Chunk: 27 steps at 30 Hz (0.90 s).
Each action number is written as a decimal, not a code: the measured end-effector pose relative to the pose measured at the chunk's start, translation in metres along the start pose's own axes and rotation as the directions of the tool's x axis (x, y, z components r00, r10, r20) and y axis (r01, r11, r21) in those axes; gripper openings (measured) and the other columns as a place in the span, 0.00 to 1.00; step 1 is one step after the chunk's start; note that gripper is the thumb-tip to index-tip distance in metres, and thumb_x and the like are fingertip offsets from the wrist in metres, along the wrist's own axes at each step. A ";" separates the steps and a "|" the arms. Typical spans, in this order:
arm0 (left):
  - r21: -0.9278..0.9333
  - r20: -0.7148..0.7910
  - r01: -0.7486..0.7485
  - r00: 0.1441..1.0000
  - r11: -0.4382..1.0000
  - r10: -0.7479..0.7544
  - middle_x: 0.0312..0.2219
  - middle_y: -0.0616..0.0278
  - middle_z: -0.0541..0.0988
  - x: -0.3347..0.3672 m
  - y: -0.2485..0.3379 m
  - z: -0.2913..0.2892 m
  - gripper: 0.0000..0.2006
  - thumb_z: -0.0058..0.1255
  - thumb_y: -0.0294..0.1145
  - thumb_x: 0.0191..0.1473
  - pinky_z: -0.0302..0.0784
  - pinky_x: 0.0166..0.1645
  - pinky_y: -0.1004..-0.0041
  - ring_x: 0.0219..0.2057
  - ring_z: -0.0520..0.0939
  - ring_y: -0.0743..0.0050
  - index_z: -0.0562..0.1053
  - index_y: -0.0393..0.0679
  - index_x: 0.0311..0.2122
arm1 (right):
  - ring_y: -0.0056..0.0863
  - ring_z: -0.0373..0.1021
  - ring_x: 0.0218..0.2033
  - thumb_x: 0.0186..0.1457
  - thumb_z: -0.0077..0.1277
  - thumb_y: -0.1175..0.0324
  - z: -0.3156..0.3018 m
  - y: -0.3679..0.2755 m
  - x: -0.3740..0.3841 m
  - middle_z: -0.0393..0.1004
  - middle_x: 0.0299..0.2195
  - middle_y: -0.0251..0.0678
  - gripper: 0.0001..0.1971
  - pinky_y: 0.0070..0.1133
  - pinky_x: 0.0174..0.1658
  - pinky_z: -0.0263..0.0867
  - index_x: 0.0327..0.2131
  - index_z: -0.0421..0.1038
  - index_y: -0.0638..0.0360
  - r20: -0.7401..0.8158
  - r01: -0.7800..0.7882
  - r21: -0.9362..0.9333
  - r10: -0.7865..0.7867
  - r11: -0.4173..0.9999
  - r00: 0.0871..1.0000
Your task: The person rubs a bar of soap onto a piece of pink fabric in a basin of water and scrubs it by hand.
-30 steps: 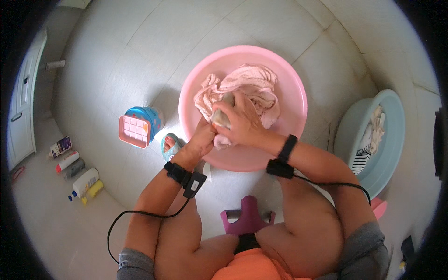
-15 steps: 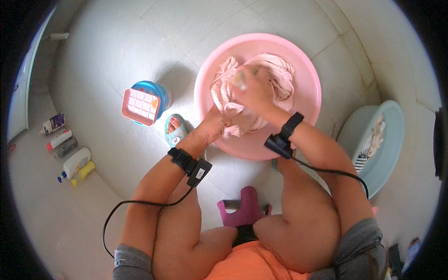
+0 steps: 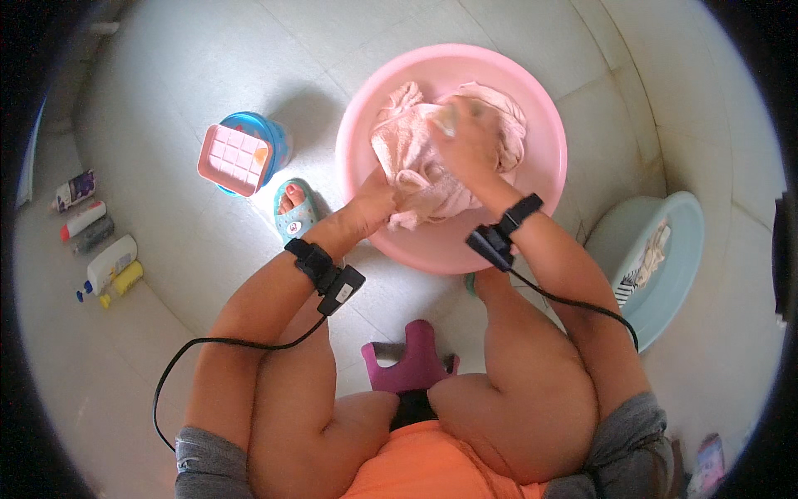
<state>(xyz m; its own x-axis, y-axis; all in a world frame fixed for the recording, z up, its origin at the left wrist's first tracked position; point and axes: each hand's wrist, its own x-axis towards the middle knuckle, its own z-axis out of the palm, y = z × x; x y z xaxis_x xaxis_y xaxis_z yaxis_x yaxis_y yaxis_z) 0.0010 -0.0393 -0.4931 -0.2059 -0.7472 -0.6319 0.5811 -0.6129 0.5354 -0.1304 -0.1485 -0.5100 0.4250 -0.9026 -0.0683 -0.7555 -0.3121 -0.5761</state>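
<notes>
A wet pink towel lies bunched in a round pink basin on the floor ahead of me. At the basin's near left side, my left hand is closed on the towel's edge. My right hand, blurred by motion, is over the middle of the towel. Between its fingers is a small pale piece that looks like a bar of soap. Part of the towel is hidden under that hand.
A pink tray with an orange bit in it rests on a blue bucket. To the right, a tilted pale blue tub holds clothes. Several bottles lie along the left wall. A purple stool is beneath me.
My right hand has moved a little away and to the right across the towel. More of the towel's left part shows spread flat. My left hand keeps its hold. The whole view has shifted slightly.
</notes>
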 end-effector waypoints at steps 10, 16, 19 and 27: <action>0.023 -0.018 -0.062 0.998 0.998 0.063 0.49 0.56 0.71 -0.001 -0.014 -0.006 0.28 0.43 0.18 0.56 0.76 0.49 0.67 0.46 0.77 0.66 0.52 0.40 0.62 | 0.45 0.59 0.50 0.49 0.56 0.60 -0.037 0.055 0.004 0.63 0.48 0.46 0.18 0.39 0.46 0.58 0.45 0.71 0.47 0.240 0.355 -0.468 -0.270 0.809 0.933; 0.116 0.046 0.019 0.999 0.993 -0.024 0.47 0.56 0.72 0.021 -0.039 -0.029 0.28 0.49 0.20 0.54 0.78 0.46 0.70 0.45 0.77 0.68 0.55 0.40 0.60 | 0.47 0.59 0.49 0.46 0.58 0.60 0.021 0.021 -0.005 0.64 0.45 0.51 0.23 0.40 0.49 0.58 0.49 0.68 0.45 0.061 0.196 -0.053 -0.192 0.979 0.979; 0.152 0.069 -0.042 0.997 0.987 0.031 0.48 0.57 0.71 0.006 -0.036 -0.039 0.29 0.49 0.21 0.53 0.77 0.47 0.71 0.44 0.76 0.68 0.55 0.40 0.59 | 0.47 0.59 0.49 0.45 0.57 0.63 0.026 -0.030 -0.010 0.64 0.44 0.49 0.20 0.41 0.51 0.57 0.46 0.71 0.45 0.149 0.310 0.062 -0.316 0.949 0.937; 0.255 -0.179 0.144 0.979 0.956 -0.100 0.42 0.55 0.73 0.011 -0.022 -0.010 0.35 0.44 0.17 0.53 0.78 0.35 0.76 0.39 0.76 0.72 0.43 0.40 0.63 | 0.48 0.60 0.43 0.51 0.51 0.61 -0.030 0.058 -0.004 0.63 0.40 0.52 0.15 0.40 0.42 0.56 0.44 0.71 0.45 0.090 0.267 -0.598 -0.268 0.755 0.959</action>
<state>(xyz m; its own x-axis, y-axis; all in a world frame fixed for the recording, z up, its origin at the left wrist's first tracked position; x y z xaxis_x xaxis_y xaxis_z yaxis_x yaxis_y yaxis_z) -0.0063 -0.0320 -0.5172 -0.1188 -0.6241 -0.7722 0.3249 -0.7594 0.5637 -0.1904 -0.1722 -0.5188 0.6549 -0.7555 0.0158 -0.7555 -0.6542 0.0339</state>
